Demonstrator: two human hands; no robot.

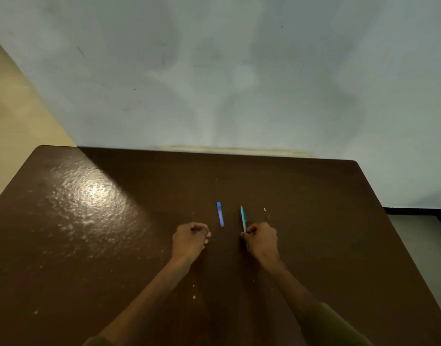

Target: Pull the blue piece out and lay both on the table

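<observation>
While both forearms reach forward over the dark brown tabletop [94, 221], the right hand [262, 239] grips a teal pen [243, 218] with its fingers curled round the lower part of the barrel. The pen points away from the person, its far end sticking out beyond the knuckles and its near end showing just below the hand, close to the tabletop; whether it touches the surface cannot be told. The left hand [189, 239] rests on the tabletop with its fingers curled in and nothing visible inside them, the fingertips turned toward the gap between the two hands.

Between the hands, a little farther from the person, lies a short blue cap [220, 214], a flat-looking strip lying lengthwise, roughly parallel to the pen. It lies apart from both hands, nearer the pen than the left hand's knuckles, and nothing touches it.

A small white speck [264, 209] sits on the tabletop to the right of the pen's far end, and more pale crumbs [194, 297] are scattered nearer the person between the forearms. A bright patch of reflected light [97, 191] glares on the left part of the tabletop. An olive sleeve [334, 325] covers the right upper arm at the lower edge of the view. Behind the tabletop rises a pale grey-blue wall [239, 71], with a cream surface [14, 121] at the far left.
</observation>
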